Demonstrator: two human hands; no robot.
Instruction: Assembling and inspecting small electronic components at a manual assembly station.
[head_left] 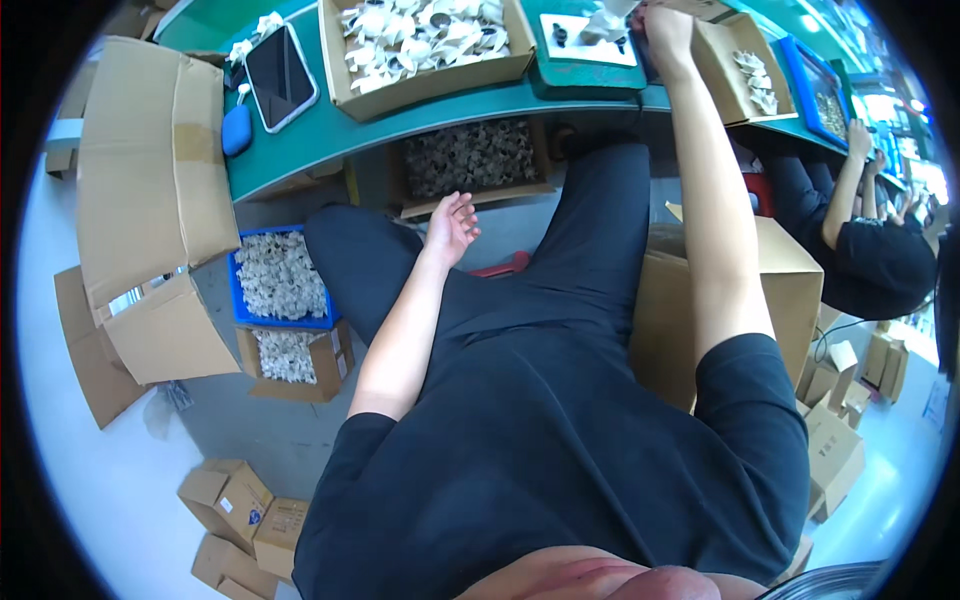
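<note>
Meanwhile, the left hand (pixel 452 226) hangs open and empty; the right hand (pixel 665 32) pinches a pale crumpled piece (pixel 604 22).

Left hand (pixel 452 226) empty above knee; right hand (pixel 664 32) on green bench (pixel 330 140)

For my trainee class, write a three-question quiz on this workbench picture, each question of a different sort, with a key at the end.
1. True or false: the left hand rests flat on the green bench.
2. Multiple choice: the right hand reaches up to
A. the blue crate on the floor
B. the white sheet on the green tray
C. the dark tablet
3. Fill in: the open cardboard box on the bench holds small ____-coloured parts.

Key
1. False: it hangs open above the lap, holding nothing.
2. B
3. white
</note>
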